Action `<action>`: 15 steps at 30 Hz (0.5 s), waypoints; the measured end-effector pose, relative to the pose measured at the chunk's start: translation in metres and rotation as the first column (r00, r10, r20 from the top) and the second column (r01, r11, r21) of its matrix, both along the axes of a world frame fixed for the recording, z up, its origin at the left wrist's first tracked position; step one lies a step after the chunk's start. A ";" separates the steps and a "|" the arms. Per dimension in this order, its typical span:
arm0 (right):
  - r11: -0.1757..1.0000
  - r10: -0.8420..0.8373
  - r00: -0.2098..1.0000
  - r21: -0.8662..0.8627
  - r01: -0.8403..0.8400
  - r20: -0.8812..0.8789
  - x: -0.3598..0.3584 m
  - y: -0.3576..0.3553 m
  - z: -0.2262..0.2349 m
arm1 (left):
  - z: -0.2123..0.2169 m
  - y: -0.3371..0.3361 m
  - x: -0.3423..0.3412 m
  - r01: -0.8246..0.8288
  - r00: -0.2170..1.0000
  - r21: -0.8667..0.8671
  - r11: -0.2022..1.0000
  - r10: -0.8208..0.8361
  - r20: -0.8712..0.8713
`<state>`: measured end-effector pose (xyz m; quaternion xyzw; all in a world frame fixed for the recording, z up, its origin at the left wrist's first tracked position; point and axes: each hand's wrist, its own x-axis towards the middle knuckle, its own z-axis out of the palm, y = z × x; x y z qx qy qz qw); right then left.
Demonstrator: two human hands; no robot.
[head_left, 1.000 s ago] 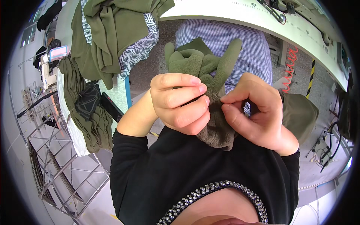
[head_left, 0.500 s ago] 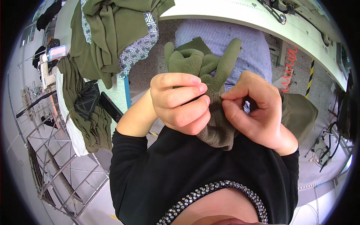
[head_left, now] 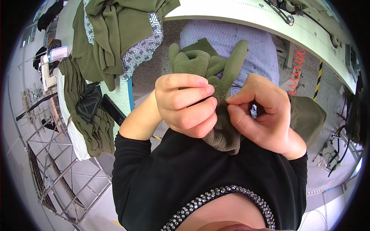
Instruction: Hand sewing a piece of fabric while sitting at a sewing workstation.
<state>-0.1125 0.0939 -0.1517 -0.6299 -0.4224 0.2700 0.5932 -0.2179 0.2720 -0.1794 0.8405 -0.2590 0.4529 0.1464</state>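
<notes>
Holding an olive-green fleece glove [head_left: 216, 77] close before the chest, the left hand [head_left: 185, 104] has its fingers closed around the bunched middle of the fabric, while the right hand [head_left: 266, 115] pinches a spot on the glove's seam between thumb and forefinger, its other fingers curled. The glove hangs between the two hands, its stuffed finger tubes pointing up and away from the body, its cuff end drooping below the palms. Whether a thread or a needle sits in the pinch cannot be told; something thin and pale shows at the fingertips.

Judged from this view, good work here calls for a firm, steady left grip that keeps the seam taut and turned toward the eyes, and a light right pinch that draws along the seam line, not across it, so the soft pile does not pucker.

Ahead runs a curved white worktop [head_left: 246, 17]. On the person's left lies a heap of green garments [head_left: 111, 34] over a black-and-white patterned cloth [head_left: 142, 50], with a stack of folded green pieces [head_left: 88, 127] below it. A metal wire rack [head_left: 54, 169] stands on the grey floor [head_left: 331, 169].
</notes>
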 end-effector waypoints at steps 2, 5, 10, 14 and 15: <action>1.000 0.003 1.000 0.006 -0.003 0.016 0.000 0.000 0.001 | 0.000 0.000 0.000 0.009 1.000 0.001 1.000 -0.009 -0.001; 1.000 0.004 0.999 0.012 -0.005 0.034 0.000 0.000 0.003 | 0.001 -0.001 0.001 0.004 1.000 -0.011 1.000 -0.004 0.005; 0.999 0.015 0.996 0.035 -0.018 0.089 0.002 0.000 0.003 | 0.001 0.000 0.000 0.001 1.000 -0.014 1.000 -0.001 0.010; 1.000 -0.003 0.994 0.029 0.000 0.106 0.002 0.000 0.002 | 0.001 0.000 0.001 -0.007 1.000 -0.029 1.000 0.008 0.021; 0.999 -0.001 0.994 0.032 -0.002 0.105 0.002 0.000 0.002 | 0.001 0.000 0.002 -0.008 1.000 -0.028 1.000 0.008 0.022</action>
